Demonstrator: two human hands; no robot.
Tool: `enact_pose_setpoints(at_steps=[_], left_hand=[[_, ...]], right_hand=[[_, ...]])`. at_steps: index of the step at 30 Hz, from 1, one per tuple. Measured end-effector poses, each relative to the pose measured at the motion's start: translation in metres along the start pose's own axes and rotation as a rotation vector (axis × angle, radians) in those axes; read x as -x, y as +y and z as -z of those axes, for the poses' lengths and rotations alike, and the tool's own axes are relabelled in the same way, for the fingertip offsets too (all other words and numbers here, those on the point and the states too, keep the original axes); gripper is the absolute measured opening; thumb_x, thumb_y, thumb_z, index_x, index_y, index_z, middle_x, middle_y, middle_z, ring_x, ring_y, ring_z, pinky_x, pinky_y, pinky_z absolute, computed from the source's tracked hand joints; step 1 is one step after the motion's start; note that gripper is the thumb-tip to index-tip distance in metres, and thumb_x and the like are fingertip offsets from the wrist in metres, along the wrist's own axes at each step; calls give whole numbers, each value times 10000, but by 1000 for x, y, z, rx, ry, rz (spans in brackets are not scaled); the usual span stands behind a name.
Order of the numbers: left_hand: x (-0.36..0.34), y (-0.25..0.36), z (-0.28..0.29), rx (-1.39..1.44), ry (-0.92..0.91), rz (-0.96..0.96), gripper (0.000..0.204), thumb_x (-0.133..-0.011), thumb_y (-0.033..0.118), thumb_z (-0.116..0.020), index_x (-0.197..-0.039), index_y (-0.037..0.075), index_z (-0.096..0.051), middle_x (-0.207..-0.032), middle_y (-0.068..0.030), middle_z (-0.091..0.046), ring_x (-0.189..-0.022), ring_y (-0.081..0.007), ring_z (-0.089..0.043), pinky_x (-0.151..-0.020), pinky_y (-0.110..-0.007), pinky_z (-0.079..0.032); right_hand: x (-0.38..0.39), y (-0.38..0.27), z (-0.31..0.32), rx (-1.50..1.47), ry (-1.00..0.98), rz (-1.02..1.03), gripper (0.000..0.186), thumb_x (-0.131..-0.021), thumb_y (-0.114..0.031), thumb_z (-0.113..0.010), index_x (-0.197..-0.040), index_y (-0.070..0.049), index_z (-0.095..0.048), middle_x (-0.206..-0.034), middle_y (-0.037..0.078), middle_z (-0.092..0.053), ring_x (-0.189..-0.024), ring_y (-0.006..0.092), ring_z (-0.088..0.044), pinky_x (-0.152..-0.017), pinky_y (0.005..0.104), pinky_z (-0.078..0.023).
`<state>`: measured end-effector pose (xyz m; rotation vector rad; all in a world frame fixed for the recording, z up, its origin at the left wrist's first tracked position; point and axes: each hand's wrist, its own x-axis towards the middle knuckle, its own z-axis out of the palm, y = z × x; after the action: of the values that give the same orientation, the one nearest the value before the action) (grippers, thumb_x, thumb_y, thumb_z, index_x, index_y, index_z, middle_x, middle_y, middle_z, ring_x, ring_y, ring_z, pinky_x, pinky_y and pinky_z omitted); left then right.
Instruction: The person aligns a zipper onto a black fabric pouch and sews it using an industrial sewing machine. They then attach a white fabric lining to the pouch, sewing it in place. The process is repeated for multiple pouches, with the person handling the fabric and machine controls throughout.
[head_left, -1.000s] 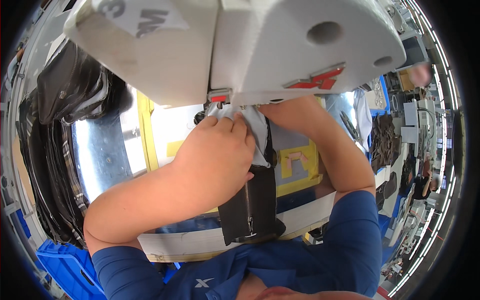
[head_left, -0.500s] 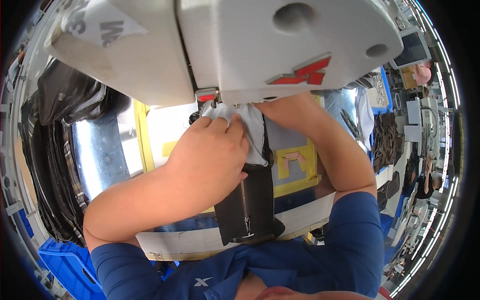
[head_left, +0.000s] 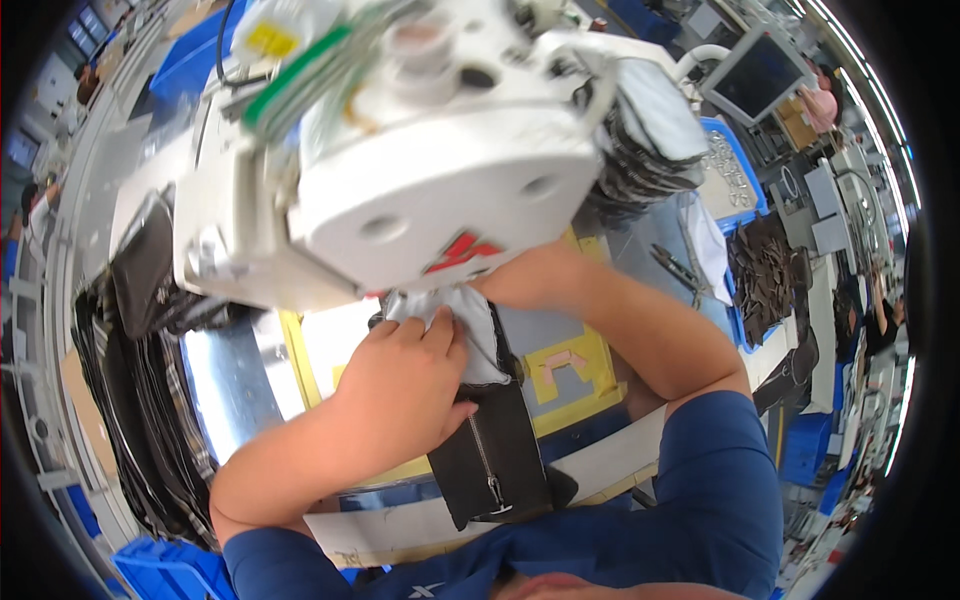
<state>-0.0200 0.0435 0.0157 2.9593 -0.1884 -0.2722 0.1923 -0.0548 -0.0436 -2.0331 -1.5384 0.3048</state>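
Observation:
My left hand [head_left: 405, 370] lies on a whitish fabric lining [head_left: 480, 335], fingers bent but not clenched, thumb apart, below the white sewing machine head [head_left: 440, 170]. The lining sits on a black fabric piece [head_left: 510, 450] with a metal zipper running toward my body. My right hand [head_left: 530, 275] is at the lining's upper right, against the lower edge of the machine head, its fingertips hidden. Yellow tape [head_left: 600, 400] borders the work plate around the fabric.
Black garment pieces [head_left: 130, 400] are piled at left, grey pieces [head_left: 650, 115] behind the machine. At right are black-handled scissors [head_left: 675, 270], a blue tray of metal parts [head_left: 745, 215], dark scraps [head_left: 760, 280] and a monitor [head_left: 755, 75]. Co-workers [head_left: 820, 100] show at both edges.
The view has tilted upward, bringing the machine's top and the pile behind it into sight and shifting the scene lower. Both hands remain at the fabric under the machine.

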Motion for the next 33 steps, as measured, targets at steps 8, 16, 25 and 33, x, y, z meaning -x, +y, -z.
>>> enact_pose_setpoints(at_steps=[8,16,25,33], left_hand=[[-7,-5,-7,55,94,-62,792,-840,488,-832,-1391,-47,-643,-1451,-257,-643,-1080,-373,-687,-1007,-447,-541],[-13,-2,-20,77,175,-113,747,-871,485,-814,-1408,-8,-649,-1500,-229,-623,-1141,-356,-670,-1024,-444,-529],[-11,8,-19,20,168,-74,648,-913,424,-807,-1422,52,-657,-1491,-189,-636,-1165,-361,-667,-1042,-455,-525],[-14,24,-21,20,193,8,574,-923,355,-809,-1412,84,-676,-1482,-168,-655,-1251,-371,-653,-1101,-469,-501]], right_hand=[[-6,33,-6,21,-70,-62,267,-841,-193,-652,-851,45,-774,-877,293,-743,-917,483,-746,-846,551,-610],[-6,28,18,117,-195,-146,248,-815,-211,-679,-834,8,-795,-880,269,-756,-899,474,-752,-821,542,-617],[-2,12,25,73,-215,-212,254,-832,-222,-690,-897,-11,-815,-939,255,-779,-974,446,-767,-883,533,-616],[15,17,20,66,-100,-178,275,-834,-240,-696,-928,-10,-814,-934,254,-780,-945,445,-769,-856,536,-617]])
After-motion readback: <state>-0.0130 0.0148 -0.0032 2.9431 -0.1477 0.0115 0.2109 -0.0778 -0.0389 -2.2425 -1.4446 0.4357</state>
